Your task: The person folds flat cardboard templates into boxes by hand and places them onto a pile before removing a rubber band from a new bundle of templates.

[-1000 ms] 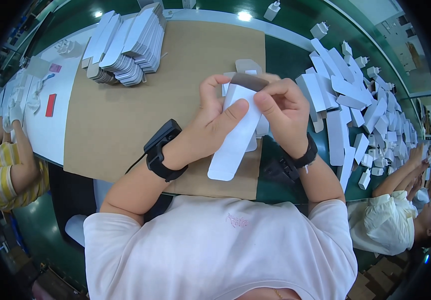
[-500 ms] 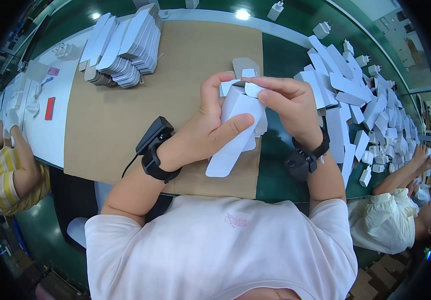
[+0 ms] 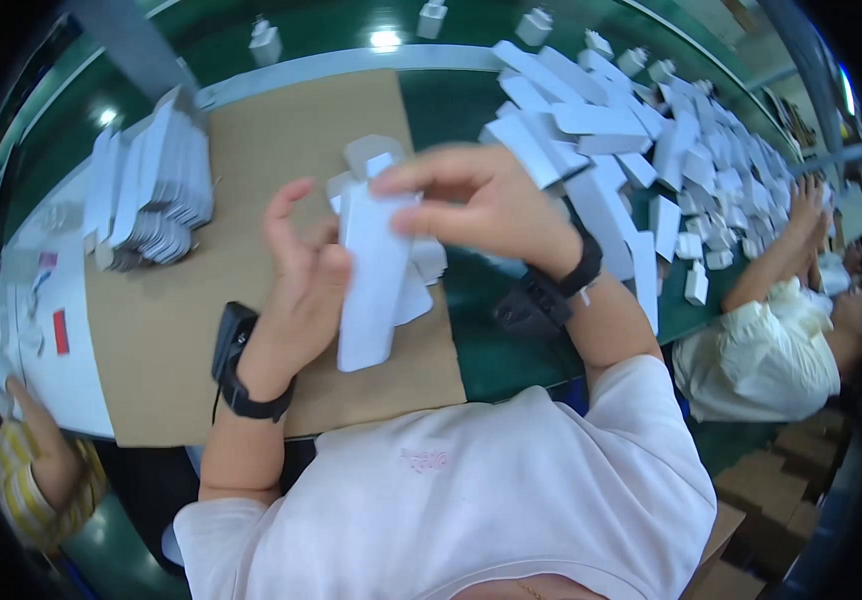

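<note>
Pinching the upper end of a narrow white box point(image 3: 366, 285), the right hand point(image 3: 481, 205) has thumb and fingertips closed on the smooth card, its outline blurred. The long, flat-faced box is above the right part of the brown sheet point(image 3: 241, 330), a matte, papery board. The left hand point(image 3: 303, 275) is at the box's left edge, also above the sheet, forefinger crooked and apart from the card (whether its other fingers press, I cannot tell). Partly hidden beneath the box, pale card pieces point(image 3: 429, 260) with rounded edges lie on the sheet. At the sheet's far left corner is a ridged stack of flat cartons point(image 3: 159, 175). Right of the sheet, the green desk point(image 3: 491, 340) bears a jumbled heap of angular boxes point(image 3: 601, 125); beyond the sheet's far edge stand blocky plug adapters point(image 3: 265, 42).
</note>
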Action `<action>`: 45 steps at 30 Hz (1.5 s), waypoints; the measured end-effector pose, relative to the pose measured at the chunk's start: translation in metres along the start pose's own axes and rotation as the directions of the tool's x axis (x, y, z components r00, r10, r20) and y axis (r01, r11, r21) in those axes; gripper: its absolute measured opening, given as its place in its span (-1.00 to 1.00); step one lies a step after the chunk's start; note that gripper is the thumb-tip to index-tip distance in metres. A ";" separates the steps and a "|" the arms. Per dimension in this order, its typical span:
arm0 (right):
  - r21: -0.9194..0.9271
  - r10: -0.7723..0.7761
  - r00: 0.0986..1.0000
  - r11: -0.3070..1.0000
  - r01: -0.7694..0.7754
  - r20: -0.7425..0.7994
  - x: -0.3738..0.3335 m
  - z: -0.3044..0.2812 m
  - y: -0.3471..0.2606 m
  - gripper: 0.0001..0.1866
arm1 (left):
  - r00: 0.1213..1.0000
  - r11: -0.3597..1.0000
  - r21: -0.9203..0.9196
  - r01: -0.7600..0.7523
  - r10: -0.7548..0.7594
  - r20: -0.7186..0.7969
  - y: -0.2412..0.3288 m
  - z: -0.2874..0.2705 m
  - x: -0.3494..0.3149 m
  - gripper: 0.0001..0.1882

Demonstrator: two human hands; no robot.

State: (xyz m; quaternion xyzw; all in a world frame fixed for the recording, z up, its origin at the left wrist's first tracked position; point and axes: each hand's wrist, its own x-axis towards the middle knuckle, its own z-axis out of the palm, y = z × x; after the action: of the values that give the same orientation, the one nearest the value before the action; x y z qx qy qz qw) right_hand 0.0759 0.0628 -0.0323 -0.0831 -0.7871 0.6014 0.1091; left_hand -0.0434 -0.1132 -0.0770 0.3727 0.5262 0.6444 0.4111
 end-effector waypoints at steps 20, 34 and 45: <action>-0.631 -0.043 0.994 0.775 -0.032 -0.104 0.000 0.022 0.020 -0.73 | 0.974 0.404 0.913 -0.059 0.223 -0.036 -0.037 0.001 0.017 -0.08; -0.681 0.062 0.982 0.713 -0.168 -0.178 0.005 0.029 0.020 -0.64 | 0.889 0.632 0.760 -0.153 0.423 -0.173 -0.026 0.005 0.015 -0.22; -0.606 -0.143 0.984 0.794 0.052 -0.103 -0.002 0.026 -0.006 -0.57 | 0.960 0.957 0.192 -0.219 0.246 -0.132 -0.015 0.017 0.007 -0.29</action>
State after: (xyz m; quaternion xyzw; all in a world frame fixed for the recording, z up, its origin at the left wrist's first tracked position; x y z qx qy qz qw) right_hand 0.0706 0.0370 -0.0329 -0.1158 -0.9302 0.3070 0.1643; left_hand -0.0289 -0.0991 -0.0887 0.4160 0.5637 0.6661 0.2559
